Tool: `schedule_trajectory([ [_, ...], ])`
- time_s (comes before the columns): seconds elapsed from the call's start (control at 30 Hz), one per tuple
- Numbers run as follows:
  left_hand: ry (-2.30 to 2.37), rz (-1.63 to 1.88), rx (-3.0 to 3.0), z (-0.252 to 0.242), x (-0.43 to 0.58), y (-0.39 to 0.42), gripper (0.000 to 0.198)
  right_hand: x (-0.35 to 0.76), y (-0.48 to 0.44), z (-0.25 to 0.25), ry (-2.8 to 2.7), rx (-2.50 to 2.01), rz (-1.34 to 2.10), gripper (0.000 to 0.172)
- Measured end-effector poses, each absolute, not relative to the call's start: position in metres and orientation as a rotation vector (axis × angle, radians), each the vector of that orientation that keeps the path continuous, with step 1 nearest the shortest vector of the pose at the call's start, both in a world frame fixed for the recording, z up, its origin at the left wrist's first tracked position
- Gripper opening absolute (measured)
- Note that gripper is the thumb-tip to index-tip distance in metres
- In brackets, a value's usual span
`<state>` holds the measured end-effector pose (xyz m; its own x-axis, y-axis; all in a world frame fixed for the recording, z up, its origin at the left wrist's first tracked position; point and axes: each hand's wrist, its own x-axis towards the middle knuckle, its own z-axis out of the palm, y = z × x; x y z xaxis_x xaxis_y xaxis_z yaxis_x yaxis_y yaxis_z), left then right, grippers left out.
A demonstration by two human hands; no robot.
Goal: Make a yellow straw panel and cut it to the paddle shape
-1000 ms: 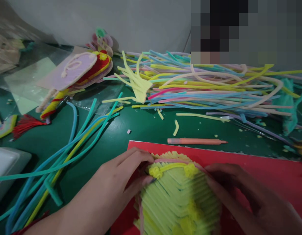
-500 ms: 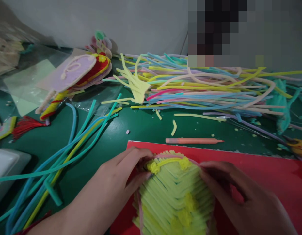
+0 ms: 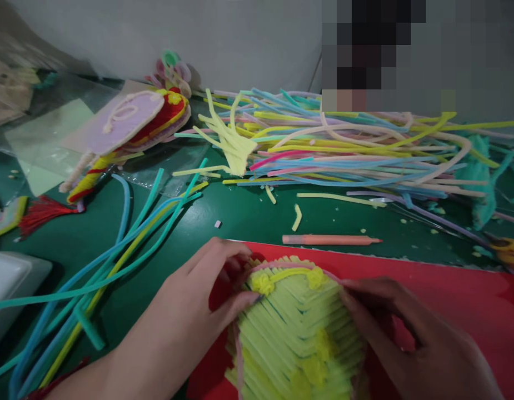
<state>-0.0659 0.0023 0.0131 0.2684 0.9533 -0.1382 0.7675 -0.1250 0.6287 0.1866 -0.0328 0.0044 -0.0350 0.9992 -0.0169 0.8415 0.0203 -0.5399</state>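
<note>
A pale green pipe-cleaner panel with yellow curls and a pink border lies on a red sheet at the near edge. My left hand pinches the panel's upper left edge between thumb and fingers. On the other side, my right hand presses its curled fingers against the panel's right edge. Both hands rest on the work.
A big heap of coloured pipe cleaners fills the back of the green table. Long blue and teal strands trail at left. A pink stick lies beyond the red sheet. Finished fan-shaped pieces sit back left, a white box at left.
My left hand has shifted a little left and its fingers lifted, showing more red sheet beneath them. The right hand has slid slightly lower along the panel's edge.
</note>
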Motion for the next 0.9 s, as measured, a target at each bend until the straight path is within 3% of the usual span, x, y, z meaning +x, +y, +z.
schedule_trajectory([
  [0.17, 1.537, 0.452, 2.257, 0.015, -0.067, -0.009, 0.035, 0.187, -0.034, 0.003, -1.947, -1.876, 0.576, 0.023],
  [0.33, 1.105, 0.297, 2.591, 0.023, -0.058, -0.022, 0.056, 0.186, -0.035, 0.003, -1.95, -1.861, 0.583, 0.02],
  [0.47, 0.939, 0.084, 2.621, 0.023, -0.05, -0.022, 0.059, 0.185, -0.035, 0.002, -1.965, -1.816, 0.548, 0.018],
  [0.67, 0.945, 0.056, 2.605, 0.019, -0.05, -0.019, 0.064, 0.185, -0.034, -0.002, -2.056, -1.692, 0.422, 0.012],
  [0.9, 0.9, 0.011, 2.695, 0.016, -0.052, -0.017, 0.061, 0.188, -0.033, -0.004, -2.009, -1.689, 0.506, 0.011],
])
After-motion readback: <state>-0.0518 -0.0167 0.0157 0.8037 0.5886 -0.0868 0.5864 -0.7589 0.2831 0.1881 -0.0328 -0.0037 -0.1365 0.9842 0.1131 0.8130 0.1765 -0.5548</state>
